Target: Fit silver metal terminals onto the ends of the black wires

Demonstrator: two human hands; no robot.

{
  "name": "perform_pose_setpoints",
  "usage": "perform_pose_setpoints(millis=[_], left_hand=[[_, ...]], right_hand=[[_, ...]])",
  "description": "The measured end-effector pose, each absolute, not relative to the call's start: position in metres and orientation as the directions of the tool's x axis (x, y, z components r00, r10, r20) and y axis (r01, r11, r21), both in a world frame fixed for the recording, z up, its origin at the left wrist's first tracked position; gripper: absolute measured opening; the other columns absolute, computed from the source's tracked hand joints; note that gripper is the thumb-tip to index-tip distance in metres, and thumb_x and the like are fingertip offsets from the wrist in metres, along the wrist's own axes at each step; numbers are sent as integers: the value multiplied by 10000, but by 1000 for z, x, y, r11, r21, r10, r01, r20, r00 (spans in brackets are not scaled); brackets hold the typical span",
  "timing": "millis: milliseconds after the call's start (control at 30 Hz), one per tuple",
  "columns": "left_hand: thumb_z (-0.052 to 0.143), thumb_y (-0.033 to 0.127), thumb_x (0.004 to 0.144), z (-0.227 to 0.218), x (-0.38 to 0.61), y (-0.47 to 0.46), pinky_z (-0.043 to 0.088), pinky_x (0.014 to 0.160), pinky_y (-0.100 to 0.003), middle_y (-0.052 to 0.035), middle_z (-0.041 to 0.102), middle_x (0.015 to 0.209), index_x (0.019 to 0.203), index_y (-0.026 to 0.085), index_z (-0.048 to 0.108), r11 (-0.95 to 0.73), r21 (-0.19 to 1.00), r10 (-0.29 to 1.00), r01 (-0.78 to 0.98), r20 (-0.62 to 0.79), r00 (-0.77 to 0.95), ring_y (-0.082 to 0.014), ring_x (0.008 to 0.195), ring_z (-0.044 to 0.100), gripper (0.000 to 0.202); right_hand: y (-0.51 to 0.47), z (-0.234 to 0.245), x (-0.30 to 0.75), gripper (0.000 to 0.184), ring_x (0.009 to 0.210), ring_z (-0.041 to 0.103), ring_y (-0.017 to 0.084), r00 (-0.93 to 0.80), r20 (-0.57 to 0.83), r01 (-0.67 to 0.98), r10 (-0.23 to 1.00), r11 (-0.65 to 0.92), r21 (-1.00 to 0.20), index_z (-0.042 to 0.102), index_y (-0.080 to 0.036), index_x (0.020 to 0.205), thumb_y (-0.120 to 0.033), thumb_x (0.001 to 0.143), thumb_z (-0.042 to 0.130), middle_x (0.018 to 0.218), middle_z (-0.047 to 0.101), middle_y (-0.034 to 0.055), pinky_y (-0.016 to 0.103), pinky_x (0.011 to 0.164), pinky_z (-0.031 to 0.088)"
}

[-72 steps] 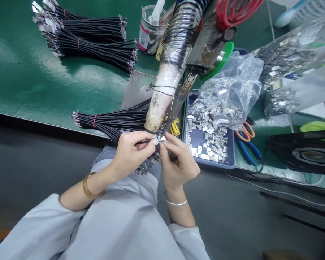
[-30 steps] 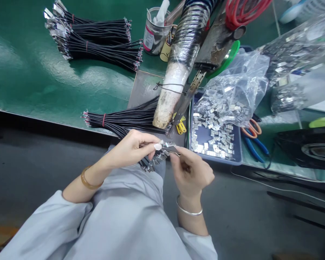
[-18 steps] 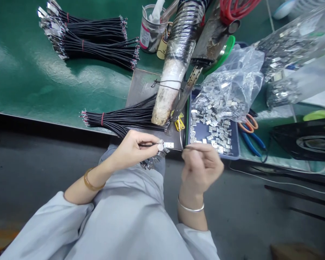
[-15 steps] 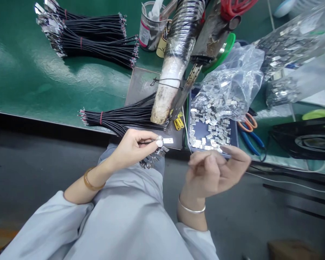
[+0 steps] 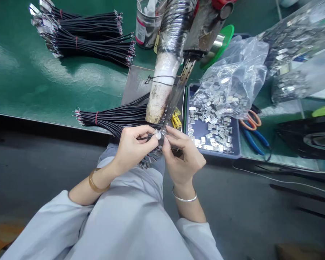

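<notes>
My left hand (image 5: 138, 144) pinches a thin black cable (image 5: 145, 137) close to its end, with white covers on the fingertips. Its fingertips almost meet those of my right hand (image 5: 181, 151), which is closed on a small metal USB plug (image 5: 164, 133), mostly hidden by the fingers. Just above both hands is the lower end of a soldering iron (image 5: 176, 97); whether it touches the plug I cannot tell. Below my left hand hang several metal USB plugs (image 5: 151, 157). A tied bundle of black cables (image 5: 113, 117) lies behind that hand.
Loose USB plugs fill much of a blue tray (image 5: 237, 144), partly under a clear bag (image 5: 241, 72). Right of it lie blue-and-orange pliers (image 5: 253, 135). A wrapped hose (image 5: 162, 79) slants down beside the iron. Finished-looking cable bundles (image 5: 92, 45) lie back left.
My right hand has come left from in front of the tray to meet my left hand, its fingers now pinched. The plug that stuck out of my left fingers is now largely covered.
</notes>
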State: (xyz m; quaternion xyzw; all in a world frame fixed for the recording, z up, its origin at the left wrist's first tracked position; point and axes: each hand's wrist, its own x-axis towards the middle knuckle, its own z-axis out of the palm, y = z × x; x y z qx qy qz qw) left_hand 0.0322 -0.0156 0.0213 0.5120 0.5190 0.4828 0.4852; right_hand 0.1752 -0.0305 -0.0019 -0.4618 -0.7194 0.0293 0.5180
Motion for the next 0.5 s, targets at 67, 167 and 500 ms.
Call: perform_pose_setpoints(millis=[67,167,500], left_hand=[[631,232,741,22,34,-15,240,441,-156,51,395,530,667,113,720,-3,998,1000,62,4,-27,-50,510,303,166],[630,207,747,23,35,-14,209,432,-159,62,385,523,665,123,712,-52,996,997,68,56,-61,-44,499,267,143],[603,202,755,24,34,-13,191,433,-165,77,331,515,638,134,668,-84,987,996,137,87,-22,-46,496,236,150]], right_hand=[[-29,-1,175,203,965,807,189,-33,716,628,698,571,-528,633,-235,917,-52,880,712,1035,826,38,267,801,658],[-27,1,175,196,960,806,186,-26,719,631,695,570,-527,645,-235,907,-60,874,726,1063,824,40,271,815,653],[-29,7,177,202,831,808,164,-59,716,653,695,569,-499,613,-245,864,-76,869,725,1062,825,40,260,745,656]])
